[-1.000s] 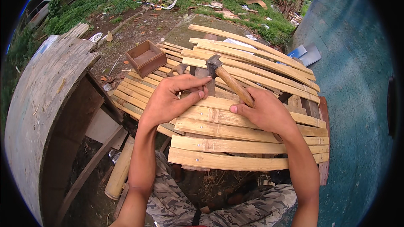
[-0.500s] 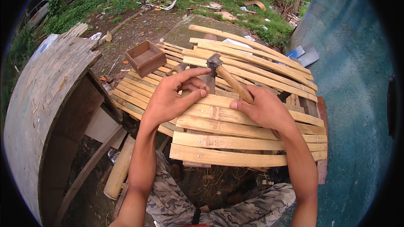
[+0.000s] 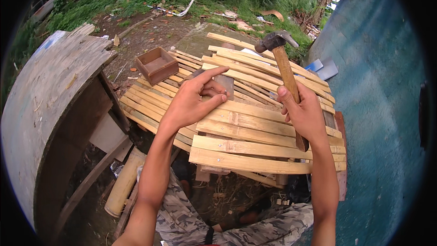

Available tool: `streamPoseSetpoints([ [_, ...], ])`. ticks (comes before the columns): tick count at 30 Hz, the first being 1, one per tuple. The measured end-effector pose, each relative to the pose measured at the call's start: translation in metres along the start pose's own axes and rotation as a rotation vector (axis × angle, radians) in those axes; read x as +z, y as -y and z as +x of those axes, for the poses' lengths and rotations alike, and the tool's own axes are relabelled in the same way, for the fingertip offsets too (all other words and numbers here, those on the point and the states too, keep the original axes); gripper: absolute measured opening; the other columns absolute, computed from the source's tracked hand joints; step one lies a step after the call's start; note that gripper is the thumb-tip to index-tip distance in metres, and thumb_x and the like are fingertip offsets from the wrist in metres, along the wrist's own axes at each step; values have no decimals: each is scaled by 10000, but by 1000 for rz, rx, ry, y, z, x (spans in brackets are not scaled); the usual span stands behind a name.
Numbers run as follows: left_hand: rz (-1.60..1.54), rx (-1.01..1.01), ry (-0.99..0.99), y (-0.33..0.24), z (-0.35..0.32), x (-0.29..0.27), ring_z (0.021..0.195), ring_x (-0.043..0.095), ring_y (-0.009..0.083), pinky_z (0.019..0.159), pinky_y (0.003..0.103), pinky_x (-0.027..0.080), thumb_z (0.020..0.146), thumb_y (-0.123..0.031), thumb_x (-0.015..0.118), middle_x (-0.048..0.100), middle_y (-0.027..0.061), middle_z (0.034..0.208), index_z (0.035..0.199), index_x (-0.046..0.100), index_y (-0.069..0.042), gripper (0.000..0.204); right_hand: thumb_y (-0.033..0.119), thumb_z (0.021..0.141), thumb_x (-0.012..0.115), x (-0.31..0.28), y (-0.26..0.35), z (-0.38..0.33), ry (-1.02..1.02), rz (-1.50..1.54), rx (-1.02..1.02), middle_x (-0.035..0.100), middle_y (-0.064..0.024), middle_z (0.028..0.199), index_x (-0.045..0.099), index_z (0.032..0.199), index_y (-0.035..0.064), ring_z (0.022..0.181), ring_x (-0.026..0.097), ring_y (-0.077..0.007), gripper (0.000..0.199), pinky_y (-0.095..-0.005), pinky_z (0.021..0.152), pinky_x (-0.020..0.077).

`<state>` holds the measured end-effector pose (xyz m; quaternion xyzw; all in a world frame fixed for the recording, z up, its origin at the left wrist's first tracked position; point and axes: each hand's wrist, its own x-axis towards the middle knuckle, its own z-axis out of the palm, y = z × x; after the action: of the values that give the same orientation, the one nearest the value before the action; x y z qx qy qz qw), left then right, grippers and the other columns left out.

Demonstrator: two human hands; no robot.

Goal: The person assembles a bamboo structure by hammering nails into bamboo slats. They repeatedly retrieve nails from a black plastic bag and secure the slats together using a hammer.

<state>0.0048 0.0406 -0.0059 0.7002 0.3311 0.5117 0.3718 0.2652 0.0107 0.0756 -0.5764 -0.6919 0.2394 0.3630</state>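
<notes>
My right hand (image 3: 304,109) grips a claw hammer (image 3: 285,66) by its wooden handle, with the dark metal head raised above the slats. The handle's lower end sticks out below my fist. Over the slats, my left hand (image 3: 196,98) pinches a small nail (image 3: 226,92) between thumb and fingers, while its index finger points forward. The nail is mostly hidden by the fingertips. Beneath both hands lie light bamboo slats (image 3: 255,156) set side by side across a darker wooden piece (image 3: 225,84). Shiny nail heads show near the left ends of the nearer slats.
A brown wooden box (image 3: 157,66) sits on more slats at the back left. A weathered board (image 3: 50,105) stands at the left, with a bamboo pole (image 3: 125,184) beside it. At the right rises a blue-green wall (image 3: 378,123). Grass and a white frame (image 3: 193,2) lie beyond.
My right hand has lifted the hammer up and to the right, turning it more upright, away from my left fingers. My left hand stays nearly in place with its pinch.
</notes>
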Motion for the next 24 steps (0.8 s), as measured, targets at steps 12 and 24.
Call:
streamPoseSetpoints([
  [12, 25, 4, 1, 0, 1, -1, 925, 680, 103, 894, 283, 539, 898, -10, 718, 716, 47, 906, 1508, 410, -35, 683, 347, 984, 662, -1, 36, -46, 225, -146, -32, 592, -190, 722, 618, 993, -49, 667, 582, -295, 398, -425, 652, 460],
  [24, 12, -43, -17, 3, 2, -1, 898, 676, 90, 890, 287, 536, 887, -23, 738, 715, 35, 873, 1514, 401, -14, 712, 313, 1003, 625, 1, 38, -45, 120, -167, -41, 606, -224, 736, 611, 997, -43, 649, 582, -353, 356, -440, 633, 454],
])
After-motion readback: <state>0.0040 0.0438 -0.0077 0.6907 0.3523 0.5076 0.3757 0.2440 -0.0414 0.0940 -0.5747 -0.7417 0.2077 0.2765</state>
